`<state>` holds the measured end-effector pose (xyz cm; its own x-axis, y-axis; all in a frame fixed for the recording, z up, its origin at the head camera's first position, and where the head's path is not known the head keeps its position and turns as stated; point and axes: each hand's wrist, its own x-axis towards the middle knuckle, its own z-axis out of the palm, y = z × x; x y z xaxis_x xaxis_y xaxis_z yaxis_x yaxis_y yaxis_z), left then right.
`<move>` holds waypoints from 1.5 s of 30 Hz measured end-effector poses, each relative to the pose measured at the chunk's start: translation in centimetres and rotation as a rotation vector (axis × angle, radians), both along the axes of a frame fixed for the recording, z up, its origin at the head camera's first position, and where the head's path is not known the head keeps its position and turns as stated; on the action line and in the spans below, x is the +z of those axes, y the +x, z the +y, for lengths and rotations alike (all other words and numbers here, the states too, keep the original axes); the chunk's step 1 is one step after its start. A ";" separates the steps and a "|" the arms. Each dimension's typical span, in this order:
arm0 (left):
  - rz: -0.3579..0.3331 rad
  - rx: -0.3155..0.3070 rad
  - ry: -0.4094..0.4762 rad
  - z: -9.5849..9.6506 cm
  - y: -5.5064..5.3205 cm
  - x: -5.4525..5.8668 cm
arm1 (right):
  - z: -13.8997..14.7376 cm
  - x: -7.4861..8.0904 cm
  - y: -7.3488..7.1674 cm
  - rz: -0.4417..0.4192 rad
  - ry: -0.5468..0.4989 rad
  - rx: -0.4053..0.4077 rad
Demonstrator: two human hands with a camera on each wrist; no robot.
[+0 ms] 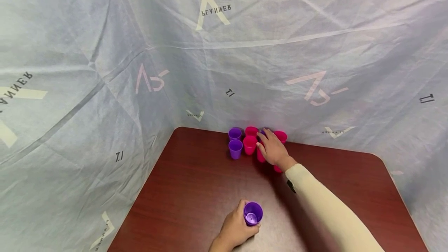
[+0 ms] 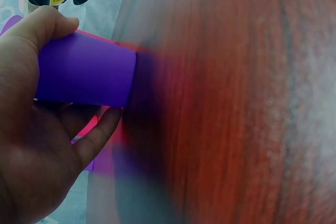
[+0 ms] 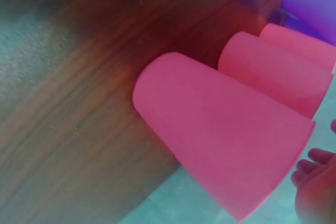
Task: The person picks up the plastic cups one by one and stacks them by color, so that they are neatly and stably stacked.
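Near the front of the table, my left hand [image 1: 235, 226] grips a purple cup [image 1: 253, 213], its mouth up and its inside visible. In the left wrist view, thumb and fingers wrap the side of that purple cup [image 2: 86, 72], close over the wood. My right hand [image 1: 273, 149] reaches over the group of cups at the back, fingers extended above a mostly covered purple cup [image 1: 263, 131]. A pink cup [image 1: 261, 156] shows under its palm. The right wrist view has a large pink cup [image 3: 220, 135] upright in front, with fingertips [image 3: 320, 156] beyond its rim.
Two purple cups, one rear [image 1: 235, 133] and one front [image 1: 235, 149], stand left of pink cups [image 1: 250, 146]. Another pink cup [image 1: 281, 136] is at the back right. Grey printed cloth [image 1: 224, 69] hangs behind the dark wooden table [image 1: 182, 189].
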<state>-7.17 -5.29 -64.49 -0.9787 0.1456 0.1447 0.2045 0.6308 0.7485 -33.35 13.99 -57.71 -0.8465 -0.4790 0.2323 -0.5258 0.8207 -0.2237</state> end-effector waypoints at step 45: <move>-0.030 -0.001 0.001 0.0 0.1 0.3 | -1.0 1.3 -3.3 -0.062 -0.148 -0.068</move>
<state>-7.11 -5.30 -64.20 -0.9824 0.1467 0.1156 0.1829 0.6300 0.7548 -36.61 12.97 -56.39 -0.8905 -0.3849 0.2427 -0.4521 0.8092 -0.3753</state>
